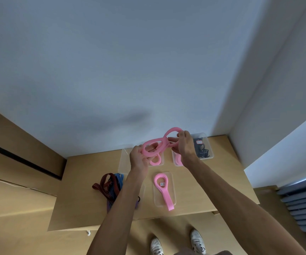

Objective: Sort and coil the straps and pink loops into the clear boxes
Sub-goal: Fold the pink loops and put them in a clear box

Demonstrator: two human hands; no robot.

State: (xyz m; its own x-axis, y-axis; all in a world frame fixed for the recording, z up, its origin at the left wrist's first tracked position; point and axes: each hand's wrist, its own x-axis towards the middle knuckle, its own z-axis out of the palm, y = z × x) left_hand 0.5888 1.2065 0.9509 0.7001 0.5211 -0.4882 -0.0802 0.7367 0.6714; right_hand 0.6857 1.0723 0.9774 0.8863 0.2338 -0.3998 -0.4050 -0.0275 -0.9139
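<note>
We see four clear boxes on the wooden surface (86, 181). The near clear box (173, 199) holds a coiled pink loop (162, 186) whose flat tail hangs over the box's front edge. The far left box (123, 159) has another pink loop (155, 161) lying in it, partly hidden behind our hands. The far right box (206, 142) contains a pink piece at its left end and dark straps (200, 150) at its right. A fourth box (142, 192) lies mostly under our left forearm; we cannot tell what it holds. Just to its left a bundle of striped straps (109, 186), reddish-brown and blue, rests on the surface.

Our left hand (139, 159) curls its fingers round one end of a soft, rubbery pink band (159, 144), twisted into a figure-eight and held in the air above the far boxes. Our right hand (185, 144) pinches the other end, fingers curled over the band.
</note>
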